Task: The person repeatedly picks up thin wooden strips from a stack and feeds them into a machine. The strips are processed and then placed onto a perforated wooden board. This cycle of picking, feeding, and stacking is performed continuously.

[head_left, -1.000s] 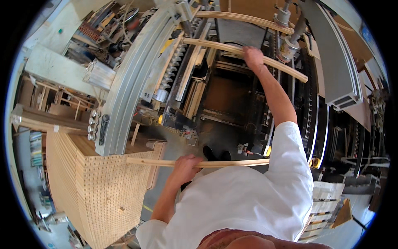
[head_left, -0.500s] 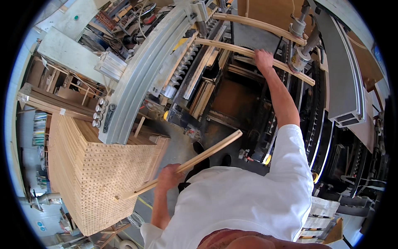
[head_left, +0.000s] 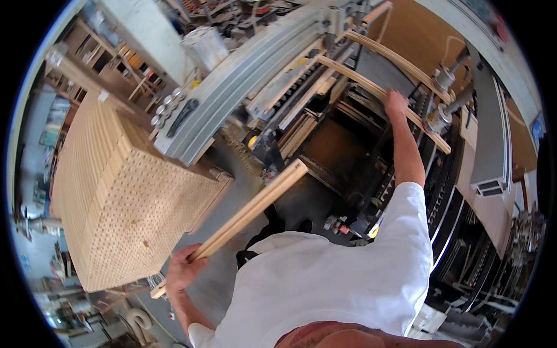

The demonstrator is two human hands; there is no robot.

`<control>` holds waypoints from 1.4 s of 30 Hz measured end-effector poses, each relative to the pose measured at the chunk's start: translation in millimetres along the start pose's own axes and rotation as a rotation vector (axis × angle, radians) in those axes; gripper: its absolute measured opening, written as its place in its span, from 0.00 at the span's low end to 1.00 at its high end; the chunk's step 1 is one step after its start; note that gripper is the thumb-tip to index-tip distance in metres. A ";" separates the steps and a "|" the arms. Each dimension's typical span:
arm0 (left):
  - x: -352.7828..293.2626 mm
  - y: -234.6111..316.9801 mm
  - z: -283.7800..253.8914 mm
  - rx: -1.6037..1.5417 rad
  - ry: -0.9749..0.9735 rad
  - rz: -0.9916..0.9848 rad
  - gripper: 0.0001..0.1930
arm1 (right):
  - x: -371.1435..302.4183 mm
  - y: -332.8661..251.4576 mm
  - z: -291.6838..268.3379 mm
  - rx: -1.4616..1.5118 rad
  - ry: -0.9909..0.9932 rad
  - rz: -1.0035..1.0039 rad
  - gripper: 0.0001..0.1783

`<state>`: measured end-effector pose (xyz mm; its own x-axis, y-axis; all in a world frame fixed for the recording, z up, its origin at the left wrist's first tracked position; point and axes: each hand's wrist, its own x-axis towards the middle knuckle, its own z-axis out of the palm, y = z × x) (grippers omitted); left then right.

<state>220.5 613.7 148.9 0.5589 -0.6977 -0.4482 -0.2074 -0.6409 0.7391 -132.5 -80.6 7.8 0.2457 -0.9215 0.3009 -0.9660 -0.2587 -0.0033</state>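
Observation:
My left hand (head_left: 184, 268) is closed around a long pale wooden strip (head_left: 255, 207) near its lower end. The strip slants up and right in front of my body, its far end free in the air. With my right arm stretched out, my right hand (head_left: 396, 103) is curled over a second wooden strip (head_left: 355, 75) lying across the machine. A third wooden strip (head_left: 400, 58) lies beyond it, roughly parallel. Above the right ends of these two strips stand round metal press cylinders (head_left: 439, 119). My right fingertips are partly hidden.
A large stack of wooden strips (head_left: 139, 214), its end face dotted with holes, stands at the left. A thick grey metal beam (head_left: 232, 98) arches over the machine's left side; another beam (head_left: 492, 139) stands right. Dark machine rails (head_left: 449, 191) run below it.
The view has turned. My left hand has moved lower and left with its strip, whose far end looks nearer. My right hand stays on the strip on the machine.

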 end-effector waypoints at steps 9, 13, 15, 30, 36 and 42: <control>-132.0 -56.3 -161.6 -0.182 0.476 0.235 0.22 | -14.2 -67.9 -6.3 0.514 0.367 -0.048 0.28; -169.1 -82.2 -257.6 -0.085 0.805 0.093 0.21 | -108.0 -196.2 -83.4 0.883 0.176 -0.212 0.23; -173.3 -104.5 -316.4 -0.049 0.956 0.098 0.21 | -155.6 -253.4 -88.1 0.998 0.213 -0.385 0.20; -133.3 -332.0 -658.3 0.298 1.182 -0.305 0.29 | -533.4 -490.6 -6.6 0.789 -0.731 -0.759 0.11; -69.4 -389.6 -707.4 0.255 1.073 -0.324 0.27 | -602.6 -404.6 133.7 0.364 -1.115 -0.415 0.09; -27.6 -365.6 -722.7 0.209 1.037 -0.310 0.28 | -643.6 -427.1 -16.8 0.608 -1.089 -0.311 0.09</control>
<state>861.2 1098.7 254.5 0.9925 0.0475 0.1129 -0.0189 -0.8514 0.5241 120.6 627.8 -168.4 0.6705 -0.4848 -0.5616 -0.7348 -0.3293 -0.5930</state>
